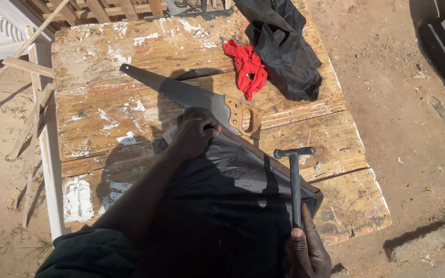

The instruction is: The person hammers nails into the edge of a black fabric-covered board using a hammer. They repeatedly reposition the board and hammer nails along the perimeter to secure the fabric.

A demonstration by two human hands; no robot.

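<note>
While both hands work at a black-covered panel, a hammer is raised over its edge

Item one: left hand [194,133], fingers curled down and pressing the black sheet [222,206] at the top corner of the wooden-edged panel [279,167], which lies on the paint-spattered wooden worktop [104,103]. Item two: right hand [307,252], closed around the shaft of a metal hammer [295,177], head held above the panel's right edge; contact there cannot be told. Item three: handsaw [191,95] with wooden handle, flat on the worktop just beyond the left hand. Item four: red cloth [247,67] touching a dark garment [284,46] at the far side. Surround: sandy ground [403,103], wooden slats [27,67] at left
</note>
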